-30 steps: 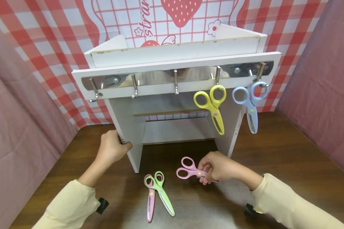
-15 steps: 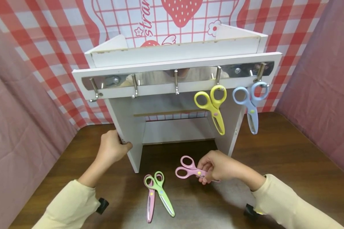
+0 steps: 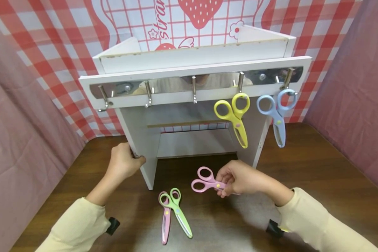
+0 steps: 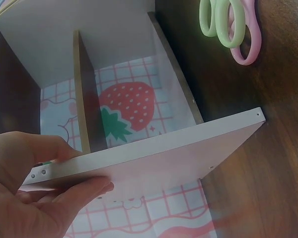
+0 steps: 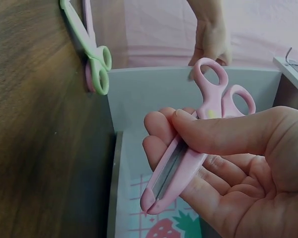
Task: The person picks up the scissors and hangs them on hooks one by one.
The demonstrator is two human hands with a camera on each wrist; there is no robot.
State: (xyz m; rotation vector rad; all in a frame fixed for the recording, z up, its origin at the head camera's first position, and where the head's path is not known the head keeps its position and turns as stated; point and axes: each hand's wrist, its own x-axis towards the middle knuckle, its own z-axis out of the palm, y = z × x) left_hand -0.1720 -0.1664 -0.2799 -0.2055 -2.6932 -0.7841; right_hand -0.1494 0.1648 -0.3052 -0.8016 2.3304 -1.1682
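Note:
My right hand point(image 3: 240, 177) pinches a pair of pink scissors point(image 3: 209, 181) by the blades, with the handle loops pointing left. In the right wrist view, the thumb presses on the pink scissors point(image 5: 181, 161) just below the pivot. My left hand point(image 3: 123, 161) grips the left side panel of a white shelf unit point(image 3: 138, 147); the left wrist view shows thumb and fingers on either side of the panel's edge point(image 4: 139, 151). Green scissors point(image 3: 180, 213) lie across a second pink pair point(image 3: 165, 224) on the table. Yellow scissors point(image 3: 236, 119) and blue scissors point(image 3: 278, 115) hang from hooks at the right.
A metal hook rail point(image 3: 176, 85) runs along the unit's upper front; its left, second and middle hooks point(image 3: 194, 90) carry nothing. The brown table point(image 3: 318, 182) spreads around the unit. Checked cloth point(image 3: 66, 52) hangs behind, with pink curtains point(image 3: 343, 98) at the sides.
My right hand has risen slightly with the pink scissors, whose loops have shifted a little up and left. The left hand stays on the panel.

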